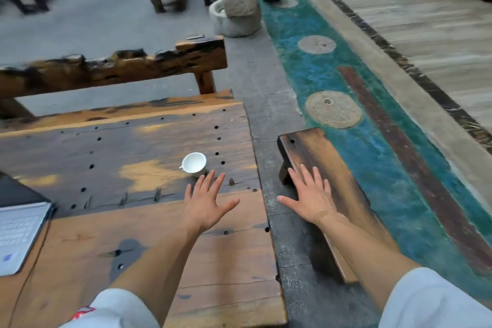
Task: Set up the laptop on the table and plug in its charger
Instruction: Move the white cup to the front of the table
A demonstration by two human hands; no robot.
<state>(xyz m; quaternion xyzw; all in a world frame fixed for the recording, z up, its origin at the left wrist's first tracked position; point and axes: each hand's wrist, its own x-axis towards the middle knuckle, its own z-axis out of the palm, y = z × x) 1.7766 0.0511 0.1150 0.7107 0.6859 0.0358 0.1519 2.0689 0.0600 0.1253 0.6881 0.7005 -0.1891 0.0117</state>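
An open silver laptop (18, 231) sits at the left edge of the view on the rough wooden table (133, 221), its white keyboard showing and its dark screen cut off by the frame. My left hand (206, 201) hovers flat over the table's right part with fingers spread, holding nothing. My right hand (310, 198) is spread out beyond the table's right edge, above a wooden bench (327, 168), also holding nothing. No charger or cable shows anywhere.
A small white cup (194, 164) stands on the table just beyond my left fingertips. A long wooden bench (111, 69) runs behind the table. Stacked stone mills (239, 0) stand on the floor farther back, beside a blue-green floor strip (346, 114).
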